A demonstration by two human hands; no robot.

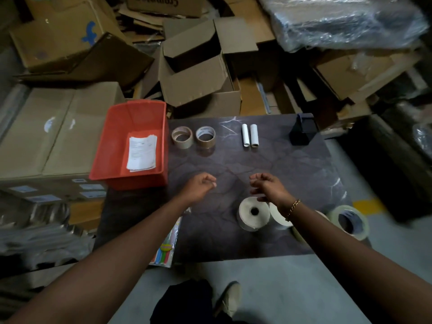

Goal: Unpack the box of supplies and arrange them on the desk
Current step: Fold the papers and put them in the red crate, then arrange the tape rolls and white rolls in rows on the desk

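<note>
From here, a good deal is half-seen. My right forearm covers most of a second white roll (278, 215) and nearly all of another pale roll behind it; only the near white roll (253, 213), lying flat with its dark core up, shows whole. At the bench's right edge a large clear tape roll (350, 220) overhangs the corner. My left arm crosses a packet of coloured pens (166, 251) at the bench's near left edge, so I only get its lower end, and I can't read the print. The dark block (302, 129) at the far right corner is too dim to name.

Left hand (201, 187) hovers over bare bench (233, 164), fingers curled loosely inward, gripping nothing. Right hand (268, 185) hangs just above the near white roll, fingers bent and spread, not closed on anything that I can see; a gold bracelet (292, 209) sits on that wrist.

Further back, two brown tape rolls (194, 136) lie side by side, and two short white tubes (250, 135) lie parallel, just apart. The orange box (131, 143) rests against the bench's left edge, holding only folded printed papers (141, 153).

Cardboard cartons (198, 73) crowd everything beyond, and plastic-wrapped bundles (346, 22) fill the top right, blurred
</note>
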